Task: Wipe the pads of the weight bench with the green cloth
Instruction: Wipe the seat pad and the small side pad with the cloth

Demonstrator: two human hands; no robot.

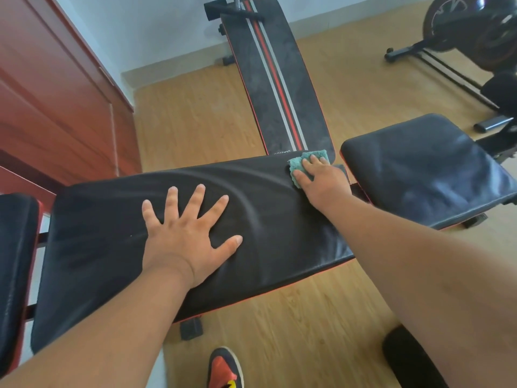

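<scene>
Right hand (321, 177) flat on green cloth (300, 163) at long pad (112, 233) edge; left hand (187, 231) flat, released. Risk: cloth slips into gap.

bare forearms, orange-and-black sneaker (225, 369)

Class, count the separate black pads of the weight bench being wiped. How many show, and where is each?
3. The long middle pad lies under both hands, the seat pad is to its right, and a third pad is cut off at the left edge. More may be out of view.
</scene>
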